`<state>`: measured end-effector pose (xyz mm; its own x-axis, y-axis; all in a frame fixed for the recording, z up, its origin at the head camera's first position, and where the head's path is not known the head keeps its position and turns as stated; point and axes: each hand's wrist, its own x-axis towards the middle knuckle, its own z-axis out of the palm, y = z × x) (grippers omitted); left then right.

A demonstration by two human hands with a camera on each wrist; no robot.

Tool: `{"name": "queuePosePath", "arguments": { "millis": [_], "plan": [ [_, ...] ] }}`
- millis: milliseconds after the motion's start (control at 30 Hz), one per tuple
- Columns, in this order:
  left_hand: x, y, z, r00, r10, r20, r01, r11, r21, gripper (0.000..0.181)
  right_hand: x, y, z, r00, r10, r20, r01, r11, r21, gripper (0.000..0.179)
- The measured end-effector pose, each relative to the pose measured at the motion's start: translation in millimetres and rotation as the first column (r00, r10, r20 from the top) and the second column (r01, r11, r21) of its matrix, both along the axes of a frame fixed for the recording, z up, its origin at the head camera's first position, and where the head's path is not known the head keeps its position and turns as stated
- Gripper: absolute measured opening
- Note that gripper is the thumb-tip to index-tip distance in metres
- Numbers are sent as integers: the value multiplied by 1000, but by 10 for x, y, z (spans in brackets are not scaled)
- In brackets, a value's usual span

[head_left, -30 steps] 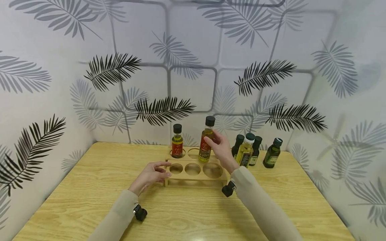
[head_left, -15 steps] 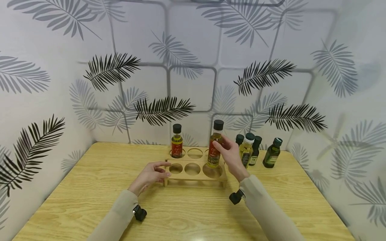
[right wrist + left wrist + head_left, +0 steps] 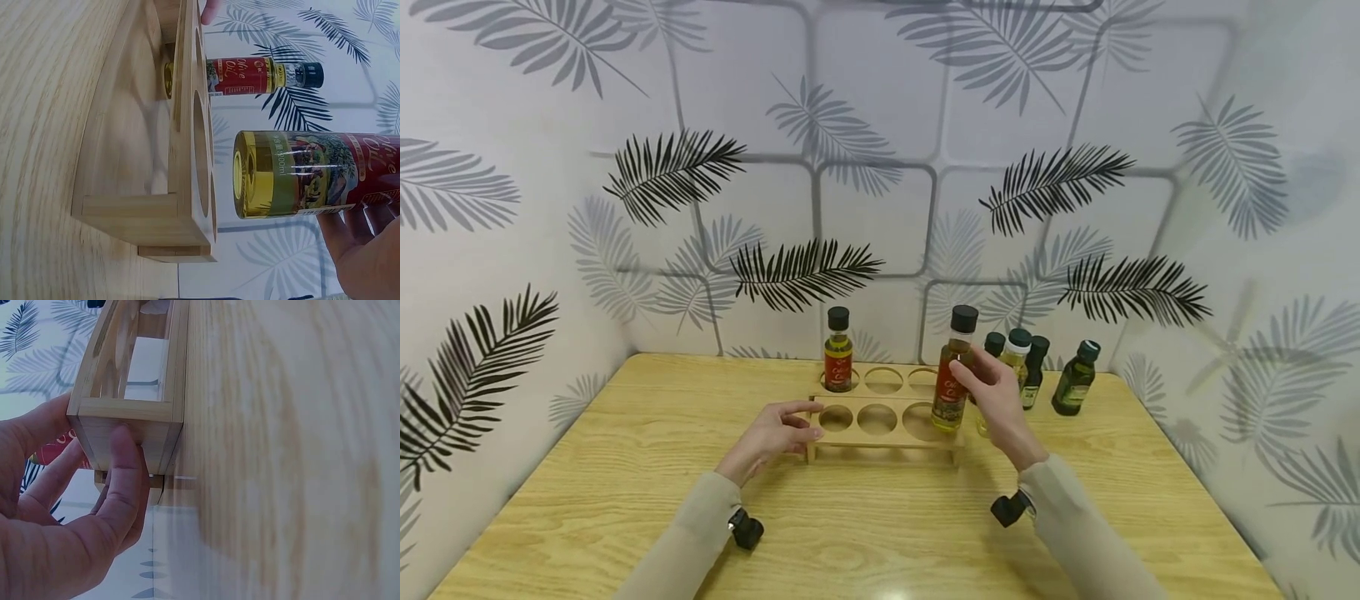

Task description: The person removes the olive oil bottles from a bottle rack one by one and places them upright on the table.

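My right hand (image 3: pixel 998 407) grips an olive oil bottle (image 3: pixel 952 390) with a red label and black cap. It is raised over the right end of a two-tier wooden bottle rack (image 3: pixel 857 437). In the right wrist view, the base of this bottle (image 3: pixel 294 172) is apart from the rack, near a large hole. My left hand (image 3: pixel 766 440) holds the rack's left end; the left wrist view shows fingers and thumb about the end panel (image 3: pixel 103 440). A second, similar olive oil bottle (image 3: pixel 838 364) stands upright in the back tier's left hole.
Right of the rack, a clear bottle of yellow oil (image 3: pixel 1016 352), partly hidden by my right hand, stands with dark bottles (image 3: pixel 1033 379). A green bottle (image 3: pixel 1075 382) stands farther right. Behind the wooden table (image 3: pixel 647 450) is a leaf-patterned wall (image 3: pixel 880 225).
My right hand has carried the bottle rightward and nearer to me, from over the rack's back tier to over the front tier's right end. My left hand has stayed at the rack.
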<state>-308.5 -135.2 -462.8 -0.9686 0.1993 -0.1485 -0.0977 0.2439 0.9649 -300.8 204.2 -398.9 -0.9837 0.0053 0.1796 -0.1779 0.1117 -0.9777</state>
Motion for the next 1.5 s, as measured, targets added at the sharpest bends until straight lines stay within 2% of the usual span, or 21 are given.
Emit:
{"name": "queuePosePath", "arguments": {
  "millis": [133,533,800,1033,1500],
  "plan": [
    [12,3,3,1000,0,8,0,1000,3,46,47,60,-16,1000,-16,3,16,1000,7,64],
    [16,6,17,1000,12,10,-11,1000,-11,44,77,285,-59,994,-34,-99,32,999,-20,56],
    [27,21,3,1000,10,17,-10,1000,17,45,124,399,-40,997,-43,-71,41,999,-33,58],
    [7,10,-9,1000,10,10,-10,1000,21,45,115,510,-29,987,-58,-147,51,998,-48,51],
    [-11,-5,-7,1000,-1,23,0,1000,29,46,144,760,-60,985,-123,-120,117,991,-59,57]
  ]
}}
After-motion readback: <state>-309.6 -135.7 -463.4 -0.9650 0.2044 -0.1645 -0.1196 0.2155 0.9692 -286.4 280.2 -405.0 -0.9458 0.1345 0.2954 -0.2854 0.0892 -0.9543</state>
